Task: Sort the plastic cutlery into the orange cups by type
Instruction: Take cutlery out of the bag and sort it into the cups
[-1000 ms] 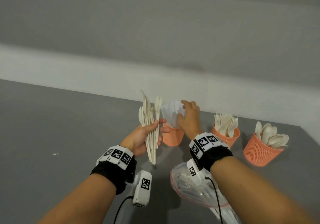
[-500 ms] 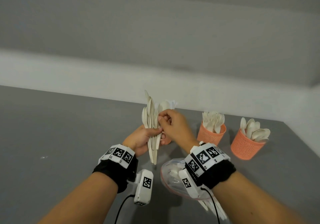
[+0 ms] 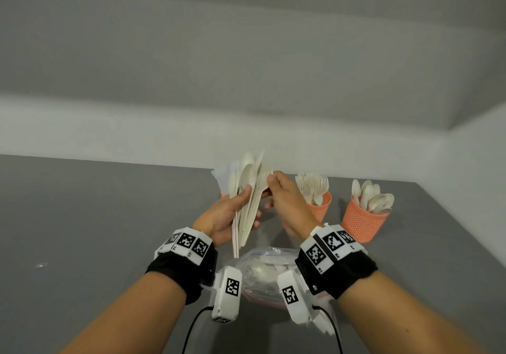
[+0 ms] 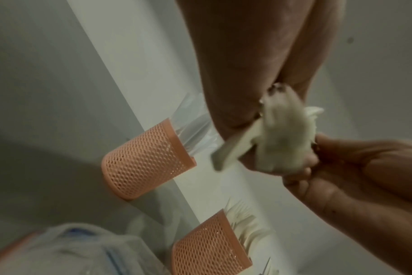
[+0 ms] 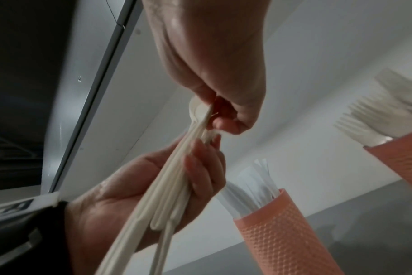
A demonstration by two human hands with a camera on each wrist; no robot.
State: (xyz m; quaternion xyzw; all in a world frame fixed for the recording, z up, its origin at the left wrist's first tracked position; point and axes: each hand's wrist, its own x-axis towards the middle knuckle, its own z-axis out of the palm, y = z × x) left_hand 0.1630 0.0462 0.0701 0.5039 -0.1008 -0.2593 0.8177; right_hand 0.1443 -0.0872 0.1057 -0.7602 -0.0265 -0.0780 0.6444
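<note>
Third orange cup (image 3: 224, 194) is almost fully hidden behind the left hand (image 3: 223, 216) in the head view, only a sliver of rim shows; the wrist views show it holding clear pieces, type unreadable. The cutlery bundle (image 3: 250, 197) is mixed, spoon bowls visible at the top, the rest overlaps too much to sort by eye. In the left wrist view the bundle's top end is motion-blurred mush. The plastic bag (image 3: 262, 271) on the grey surface (image 3: 82, 230) is partly covered by both wrist cameras, contents vague, pale pieces only. Left hand: raised above the surface, palm toward the right, grip curled round the lower half of the bundle, thumb across the front, bundle near upright and leaning slightly right. Right hand (image 3: 287, 203): raised beside it, back of the hand to the head camera, grip pinched on one piece at the bundle's upper end; the right wrist view shows thumb and fingertips (image 5: 226, 124) closed on a spoon bowl there. Fork cup (image 3: 321, 207) stands just right of the right hand, full of forks. Spoon cup (image 3: 361, 222) stands further right, apart from the fork cup, full of spoons. Both forearms enter from the bottom edge, cut off by the frame.
</note>
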